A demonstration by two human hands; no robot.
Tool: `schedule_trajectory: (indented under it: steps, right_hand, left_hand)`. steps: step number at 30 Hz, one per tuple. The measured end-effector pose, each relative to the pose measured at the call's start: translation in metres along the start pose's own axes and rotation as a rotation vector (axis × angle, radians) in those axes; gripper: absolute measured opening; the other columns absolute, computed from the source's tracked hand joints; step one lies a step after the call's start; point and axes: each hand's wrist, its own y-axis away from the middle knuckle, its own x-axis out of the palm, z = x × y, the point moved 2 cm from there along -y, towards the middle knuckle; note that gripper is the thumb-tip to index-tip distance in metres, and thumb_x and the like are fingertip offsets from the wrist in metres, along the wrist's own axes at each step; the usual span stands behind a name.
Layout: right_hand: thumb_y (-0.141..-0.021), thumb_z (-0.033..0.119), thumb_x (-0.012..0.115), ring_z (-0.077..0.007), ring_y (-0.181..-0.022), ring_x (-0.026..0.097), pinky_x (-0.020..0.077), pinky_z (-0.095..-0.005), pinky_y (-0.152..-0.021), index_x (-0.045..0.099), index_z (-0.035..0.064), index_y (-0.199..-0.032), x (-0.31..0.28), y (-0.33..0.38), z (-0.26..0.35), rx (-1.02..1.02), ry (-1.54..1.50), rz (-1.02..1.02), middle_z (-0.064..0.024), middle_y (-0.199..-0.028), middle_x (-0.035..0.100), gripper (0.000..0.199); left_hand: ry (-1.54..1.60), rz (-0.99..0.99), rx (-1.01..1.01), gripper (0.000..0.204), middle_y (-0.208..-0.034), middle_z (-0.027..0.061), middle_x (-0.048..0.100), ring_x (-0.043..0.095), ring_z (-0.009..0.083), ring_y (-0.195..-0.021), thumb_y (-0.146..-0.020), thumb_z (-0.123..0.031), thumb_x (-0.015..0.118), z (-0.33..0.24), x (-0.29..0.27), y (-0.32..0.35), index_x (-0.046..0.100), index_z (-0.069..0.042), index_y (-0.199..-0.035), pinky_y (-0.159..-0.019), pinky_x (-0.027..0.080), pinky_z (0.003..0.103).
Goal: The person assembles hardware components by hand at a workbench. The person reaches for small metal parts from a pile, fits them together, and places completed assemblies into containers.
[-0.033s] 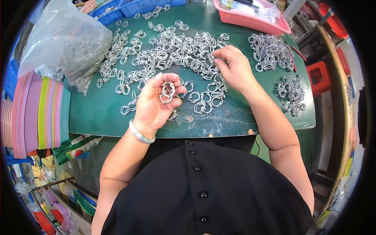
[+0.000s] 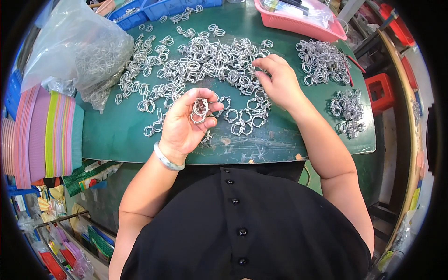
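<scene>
Silvery metal ring clamps, apparently with small screw parts, lie in a big loose heap [image 2: 210,58] on the green table [image 2: 275,144]. My left hand [image 2: 184,119], palm up with a pale bangle on its wrist, has its fingers curled round a few ring clamps [image 2: 199,111]. At the heap's right edge is my right hand [image 2: 279,84], thumb and forefinger bent toward each other among the clamps. What sits between those fingertips is too small to make out. Between my hands, near me, lies a small cluster of ring clamps [image 2: 242,121].
On the right are two separate piles of clamps, one farther [image 2: 322,60] and one nearer [image 2: 347,112]. A clear plastic bag of clamps [image 2: 100,60] stands at left, above striped rolls [image 2: 51,135]. Blue bins [image 2: 158,9] and a pink basket [image 2: 303,25] line the far edge. A red stool [image 2: 380,93] stands right.
</scene>
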Motion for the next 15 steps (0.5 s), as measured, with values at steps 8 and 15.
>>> schedule_trajectory:
  steps: [8, 15]
  right_hand:
    - [-0.074, 0.009, 0.059, -0.0289, -0.087, 0.053, 0.0428, -0.0387, -0.073, 0.060, 0.0088, -0.091, 0.003, -0.003, -0.001, -0.068, 0.210, 0.086, -0.0095, -0.086, 0.057, 0.017]
    - [-0.077, 0.000, 0.057, -0.0106, -0.068, 0.052, 0.0419, -0.0234, -0.064, 0.055, 0.0026, -0.086, 0.005, -0.002, -0.015, 0.211, -0.136, 0.114, -0.0011, -0.072, 0.056, 0.009]
  left_hand:
    - [-0.253, -0.078, 0.043, 0.022, -0.098, 0.0065, 0.059, 0.058, 0.0166, -0.089, -0.083, -0.008, 0.055, 0.002, 0.000, 0.002, 0.057, -0.006, -0.105, -0.061, 0.048, 0.025]
    - [-0.347, -0.124, 0.020, 0.019, -0.083, 0.0033, 0.057, 0.054, 0.0107, -0.074, -0.084, -0.008, 0.054, 0.002, 0.004, 0.001, 0.058, -0.004, -0.102, -0.055, 0.042, 0.021]
